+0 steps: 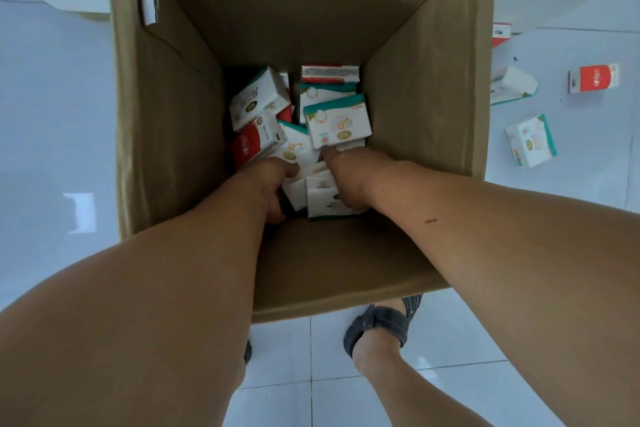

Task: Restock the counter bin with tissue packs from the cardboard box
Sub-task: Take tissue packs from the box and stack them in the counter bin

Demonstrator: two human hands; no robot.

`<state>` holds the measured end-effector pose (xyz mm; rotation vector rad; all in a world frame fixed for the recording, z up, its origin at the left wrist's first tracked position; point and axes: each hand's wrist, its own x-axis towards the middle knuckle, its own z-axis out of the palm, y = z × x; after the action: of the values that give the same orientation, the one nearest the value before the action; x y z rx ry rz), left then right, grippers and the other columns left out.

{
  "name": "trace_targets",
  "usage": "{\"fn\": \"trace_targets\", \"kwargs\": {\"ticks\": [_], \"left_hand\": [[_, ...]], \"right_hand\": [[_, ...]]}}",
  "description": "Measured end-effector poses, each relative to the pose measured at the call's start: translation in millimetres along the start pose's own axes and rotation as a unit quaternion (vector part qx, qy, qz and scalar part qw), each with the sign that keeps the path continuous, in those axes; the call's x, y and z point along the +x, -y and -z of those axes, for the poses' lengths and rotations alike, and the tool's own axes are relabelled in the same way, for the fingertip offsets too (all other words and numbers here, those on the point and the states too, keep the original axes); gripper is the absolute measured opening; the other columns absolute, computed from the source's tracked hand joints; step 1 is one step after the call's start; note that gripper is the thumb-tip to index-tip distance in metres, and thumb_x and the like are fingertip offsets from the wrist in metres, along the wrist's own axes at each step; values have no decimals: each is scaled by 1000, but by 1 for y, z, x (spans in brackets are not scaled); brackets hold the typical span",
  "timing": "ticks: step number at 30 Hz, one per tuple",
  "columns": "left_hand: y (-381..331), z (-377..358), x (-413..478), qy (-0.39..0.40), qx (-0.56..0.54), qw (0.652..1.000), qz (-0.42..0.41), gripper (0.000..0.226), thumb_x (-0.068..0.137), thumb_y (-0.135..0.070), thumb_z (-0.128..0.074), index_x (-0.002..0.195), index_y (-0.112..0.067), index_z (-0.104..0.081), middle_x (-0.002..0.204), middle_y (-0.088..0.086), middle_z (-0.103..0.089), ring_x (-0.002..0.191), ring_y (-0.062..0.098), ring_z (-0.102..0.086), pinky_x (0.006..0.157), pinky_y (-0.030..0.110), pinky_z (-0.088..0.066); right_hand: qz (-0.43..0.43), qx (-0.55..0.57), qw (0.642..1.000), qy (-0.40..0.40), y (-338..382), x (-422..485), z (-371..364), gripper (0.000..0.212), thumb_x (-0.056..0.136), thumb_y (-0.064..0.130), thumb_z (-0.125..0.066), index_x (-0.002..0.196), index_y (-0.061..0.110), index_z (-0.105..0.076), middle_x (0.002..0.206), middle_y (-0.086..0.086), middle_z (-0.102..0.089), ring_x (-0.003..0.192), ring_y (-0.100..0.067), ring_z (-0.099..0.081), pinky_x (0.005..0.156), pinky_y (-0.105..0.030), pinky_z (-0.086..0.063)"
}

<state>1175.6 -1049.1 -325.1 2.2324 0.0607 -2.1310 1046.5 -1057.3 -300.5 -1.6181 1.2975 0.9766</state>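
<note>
A tall open cardboard box stands on the floor and I look straight down into it. Several white tissue packs with green or red trim lie jumbled at its bottom, among them a green-edged pack and a red one. Both my arms reach deep inside. My left hand has its fingers curled down around the left side of a white pack. My right hand curls over a neighbouring white pack, thumb pointing up toward the green-edged pack. The fingertips of both hands are hidden.
The box sits on white glossy floor tiles. Loose tissue packs lie on the floor to the right: a red one, a green-trimmed one and another by the box wall. My sandalled foot stands just before the box.
</note>
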Motion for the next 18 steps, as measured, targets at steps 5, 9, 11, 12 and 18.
{"fn": "trace_targets", "kwargs": {"ticks": [5,9,11,12,18], "left_hand": [[-1,-6,5,-14,-56,998,15,48,100,-14,-57,145,-14,-40,113,12,-63,97,35,-63,90,57,-44],[3,-20,12,-19,-122,991,43,47,100,-11,-58,143,-17,-41,137,12,-55,130,41,-50,111,69,-30],[6,-26,20,-11,-134,990,47,42,100,-18,-59,140,-16,-45,130,10,-59,127,39,-53,110,68,-32],[6,-27,25,-9,-137,990,44,44,100,-24,-60,141,-17,-46,130,10,-61,125,39,-55,109,68,-33],[4,-34,38,-15,-136,989,53,43,96,-39,-63,134,-21,-54,123,11,-66,106,37,-61,92,64,-41]], "right_hand": [[-30,-52,998,15,6,-18,23,59,89,16,-70,141,7,-42,136,-13,-52,119,-27,-55,89,-32,-46],[-54,3,995,-88,0,-25,43,49,89,17,-69,134,8,-49,128,-12,-56,108,-26,-56,77,-33,-42],[-54,28,988,-142,-5,-24,50,45,90,16,-67,131,8,-51,126,-11,-58,112,-26,-57,76,-31,-42],[-51,38,985,-159,-8,-23,52,43,89,15,-67,129,8,-52,126,-11,-58,112,-26,-57,75,-30,-41],[-40,72,980,-184,-10,-23,50,44,87,12,-68,128,8,-53,126,-11,-59,114,-27,-58,76,-31,-42]]}}
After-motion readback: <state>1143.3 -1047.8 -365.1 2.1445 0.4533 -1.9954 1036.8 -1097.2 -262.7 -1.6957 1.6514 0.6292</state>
